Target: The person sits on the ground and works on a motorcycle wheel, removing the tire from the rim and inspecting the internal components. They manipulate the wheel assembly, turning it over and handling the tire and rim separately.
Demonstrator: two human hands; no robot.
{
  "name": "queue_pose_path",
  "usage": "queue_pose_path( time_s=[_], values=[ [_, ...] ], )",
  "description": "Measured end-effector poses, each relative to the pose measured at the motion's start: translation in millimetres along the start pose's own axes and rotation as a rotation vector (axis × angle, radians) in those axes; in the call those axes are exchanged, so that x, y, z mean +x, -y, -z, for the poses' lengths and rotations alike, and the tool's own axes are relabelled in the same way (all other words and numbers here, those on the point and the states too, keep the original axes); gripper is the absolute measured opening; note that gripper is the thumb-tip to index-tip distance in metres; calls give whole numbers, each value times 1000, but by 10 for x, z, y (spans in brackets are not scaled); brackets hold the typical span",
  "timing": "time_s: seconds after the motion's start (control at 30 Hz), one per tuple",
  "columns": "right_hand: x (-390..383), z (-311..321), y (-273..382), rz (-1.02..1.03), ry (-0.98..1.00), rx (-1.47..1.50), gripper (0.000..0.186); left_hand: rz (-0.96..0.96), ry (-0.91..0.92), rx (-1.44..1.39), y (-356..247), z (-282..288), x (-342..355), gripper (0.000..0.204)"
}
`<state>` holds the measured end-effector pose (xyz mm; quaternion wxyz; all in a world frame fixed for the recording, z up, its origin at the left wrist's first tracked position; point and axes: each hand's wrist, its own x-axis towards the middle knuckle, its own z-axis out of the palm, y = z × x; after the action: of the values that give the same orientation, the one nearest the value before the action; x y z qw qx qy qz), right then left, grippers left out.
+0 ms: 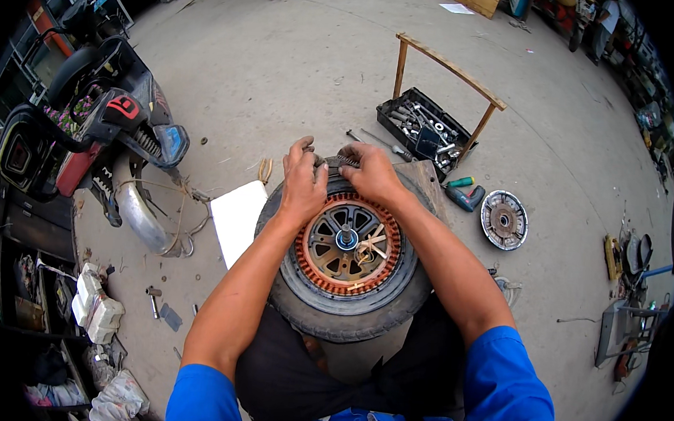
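A black tyre [345,327] lies in front of me around a hub motor with an orange copper-wound ring [387,274], dark spoked centre, steel axle [345,236] and pale wires [372,247]. My left hand [304,178] grips the top left of the tyre with curled fingers. Beside it, my right hand [370,174] has its fingers closed on the tyre's top edge. What lies under the fingertips is partly hidden. A white sheet or board [228,219] sticks out from the wheel's left.
A black tool crate [408,122] with a wooden handle [450,67] is ahead right, near a drill [467,197] and round hub cover [504,219]. A scooter body [127,113] and curved metal guard [144,214] stand left. Scrap lines both edges; a person [603,30] stands far right.
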<state>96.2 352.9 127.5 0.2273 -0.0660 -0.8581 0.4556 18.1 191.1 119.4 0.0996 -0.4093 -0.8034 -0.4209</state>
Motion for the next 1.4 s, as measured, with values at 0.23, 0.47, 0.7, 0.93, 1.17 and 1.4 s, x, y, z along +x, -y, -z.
queue_pose_path(
  time_s=[0.23, 0.47, 0.7, 0.93, 1.17, 1.4],
  values=[
    [57, 124, -19, -67, -19, 108, 31, 27, -1, -40, -110, 25, 18, 18],
    [25, 222, 45, -34, -63, 71, 32, 71, -76, -63, -44, 127, 65, 25],
    [-3, 322, -43, -120, -135, 130, 34, 161, -209, 1, 369, 270, 27, 28],
    [-56, 436, -84, -136, -183, 112, 36, 230, -249, 60, 657, 312, -40, 31],
    [-64, 493, -89, -167, -193, 140, 37, 271, -233, 34, 668, 335, -48, 30],
    [-58, 499, -137, -163, -197, 131, 36, 272, -237, 32, 699, 331, -43, 23]
  ],
)
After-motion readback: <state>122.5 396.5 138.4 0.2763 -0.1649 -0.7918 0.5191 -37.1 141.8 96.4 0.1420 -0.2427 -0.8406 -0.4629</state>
